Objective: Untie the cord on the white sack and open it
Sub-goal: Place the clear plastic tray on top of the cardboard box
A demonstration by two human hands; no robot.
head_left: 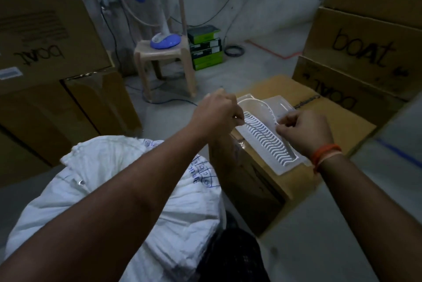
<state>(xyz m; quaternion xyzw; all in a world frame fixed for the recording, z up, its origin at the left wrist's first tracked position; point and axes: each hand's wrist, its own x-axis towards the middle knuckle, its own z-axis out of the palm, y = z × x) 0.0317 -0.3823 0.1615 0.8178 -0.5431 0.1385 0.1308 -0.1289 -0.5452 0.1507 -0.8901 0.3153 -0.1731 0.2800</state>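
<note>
While a thin cord [260, 121] was pinched taut between the left hand [217, 115] and right hand [303, 131], the white sack [127, 181] was left below the left forearm, nearer it.

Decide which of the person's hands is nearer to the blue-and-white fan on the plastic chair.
Left. The left hand is below the fan, slightly to its right; the right hand is farther right, over the white tray.

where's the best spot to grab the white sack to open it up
Probably the crumpled top edge of the white sack, at its far end. That loose, frayed fabric stands proud of the full, rounded body, so fingers can pinch it from above. Both the left hand and right hand are raised beside the sack, pinching a thin cord.
</note>
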